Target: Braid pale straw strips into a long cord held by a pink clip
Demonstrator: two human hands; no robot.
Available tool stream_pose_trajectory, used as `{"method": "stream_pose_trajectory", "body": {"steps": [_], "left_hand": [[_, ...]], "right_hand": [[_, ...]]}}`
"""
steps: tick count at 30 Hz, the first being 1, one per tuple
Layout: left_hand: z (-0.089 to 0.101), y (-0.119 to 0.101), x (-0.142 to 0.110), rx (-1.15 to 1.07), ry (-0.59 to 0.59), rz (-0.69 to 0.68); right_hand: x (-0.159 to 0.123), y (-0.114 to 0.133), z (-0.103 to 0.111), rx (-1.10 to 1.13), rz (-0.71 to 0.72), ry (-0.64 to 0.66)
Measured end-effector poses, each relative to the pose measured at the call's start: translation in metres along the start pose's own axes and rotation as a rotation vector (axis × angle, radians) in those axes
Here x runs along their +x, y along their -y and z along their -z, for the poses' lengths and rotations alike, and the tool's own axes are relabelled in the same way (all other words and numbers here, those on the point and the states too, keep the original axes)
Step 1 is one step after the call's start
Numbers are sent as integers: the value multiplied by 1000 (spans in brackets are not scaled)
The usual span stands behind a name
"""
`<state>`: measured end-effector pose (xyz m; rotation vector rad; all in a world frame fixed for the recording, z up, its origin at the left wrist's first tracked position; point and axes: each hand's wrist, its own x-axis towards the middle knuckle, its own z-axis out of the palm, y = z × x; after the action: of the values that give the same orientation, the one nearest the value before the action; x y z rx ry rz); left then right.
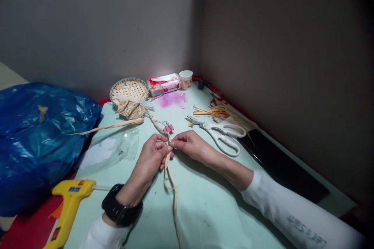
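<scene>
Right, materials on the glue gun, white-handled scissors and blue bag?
Glue gun: looks like smooth molded plastic, from its uniform yellow shell.
White-handled scissors: gray blades, likely steel; handles probably plastic, smooth and opaque.
Blue bag: thin glossy plastic film, judging by its crinkles and sharp highlights.

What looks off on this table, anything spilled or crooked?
Yes, one thing: a pink-purple stain on the pale green table cover, just in front of the white-and-red packet and paper cup. It stands out as blotchy colour on plain cover. I can't tell whether it's wet. The cup stands upright.
</scene>
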<state>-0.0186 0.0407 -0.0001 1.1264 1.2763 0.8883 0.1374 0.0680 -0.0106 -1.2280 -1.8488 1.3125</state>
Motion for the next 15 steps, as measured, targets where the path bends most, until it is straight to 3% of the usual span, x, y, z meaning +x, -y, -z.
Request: {"method": "stream_pose_trajectory", "body": {"steps": [4,10,15], "left_hand": [[4,0,1,171,-22,-66],[5,-7,-4,563,-133,-198],[14,-7,0,447,0,-91]], "right_hand": [[1,-3,-3,74,-32,-30],[-4,2,-10,-34,-8,-105],[-10,6,-7,-232,81,-156]]}}
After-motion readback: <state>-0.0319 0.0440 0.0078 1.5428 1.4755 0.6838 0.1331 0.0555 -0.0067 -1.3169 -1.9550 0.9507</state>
